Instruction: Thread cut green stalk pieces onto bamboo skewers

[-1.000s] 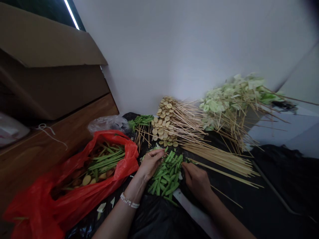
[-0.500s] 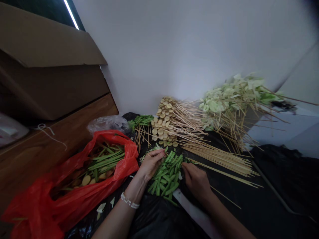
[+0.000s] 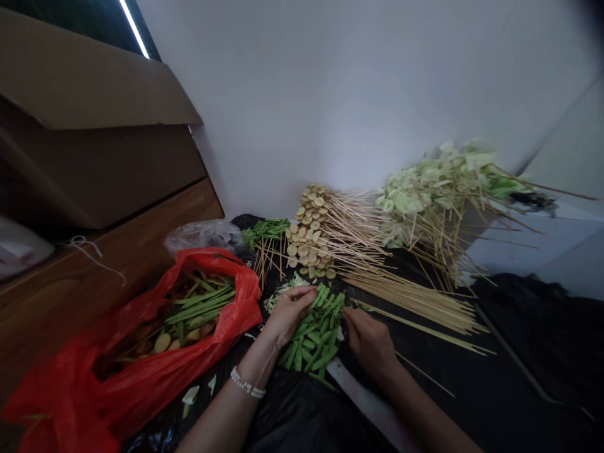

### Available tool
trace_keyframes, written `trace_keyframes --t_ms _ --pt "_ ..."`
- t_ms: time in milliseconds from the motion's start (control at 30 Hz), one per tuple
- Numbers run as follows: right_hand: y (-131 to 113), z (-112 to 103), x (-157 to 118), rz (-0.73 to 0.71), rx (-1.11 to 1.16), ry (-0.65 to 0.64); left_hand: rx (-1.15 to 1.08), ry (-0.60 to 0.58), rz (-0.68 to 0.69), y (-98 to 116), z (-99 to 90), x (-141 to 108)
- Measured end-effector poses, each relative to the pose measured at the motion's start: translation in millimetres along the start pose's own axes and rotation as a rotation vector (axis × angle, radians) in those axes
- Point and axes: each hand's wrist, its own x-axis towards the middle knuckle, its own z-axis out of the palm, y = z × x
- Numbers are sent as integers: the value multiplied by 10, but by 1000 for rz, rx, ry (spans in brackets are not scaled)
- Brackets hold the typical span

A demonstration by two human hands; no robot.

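Observation:
A pile of cut green bean pieces (image 3: pixel 309 346) lies between my two hands. My left hand (image 3: pixel 290 314), a white beaded bracelet on its wrist, reaches over the pile's upper left edge. Its thumb and fingers are pinched together at a green bean piece (image 3: pixel 321 293). At the pile's right side my right hand (image 3: pixel 370 336) is closed, thumb against curled fingers; what it grips is too small to make out. A pale, flat, blade-like strip (image 3: pixel 361 396) runs from under the beans toward my right forearm.
Bare skewers (image 3: pixel 415 299) lie to the right. Behind are skewered potato slices (image 3: pixel 309 242), skewered beans (image 3: pixel 267 231) and skewered cabbage (image 3: pixel 425 182) against the wall. A red plastic bag (image 3: pixel 127 396) with beans and potato slices sits left, near a cardboard box (image 3: pixel 99 170).
Both hands keep nearly the same place over the beans. My left fingertips have shifted slightly right at the top of the pile. The whole view has moved a little.

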Motion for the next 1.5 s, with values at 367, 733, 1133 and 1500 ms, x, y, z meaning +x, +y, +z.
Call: trace_keyframes --t_ms 367,733,1133,1500 --pt "147 -66 41 47 -28 98 249 -83 165 62 -130 40" --pt "94 -38 40 18 10 123 502 -136 275 72 -44 21" --pt "-28 -46 38 -64 -36 25 98 -218 72 27 53 -90" --pt "-38 -24 14 -27 -1 -23 -186 -134 -70 18 72 -78"
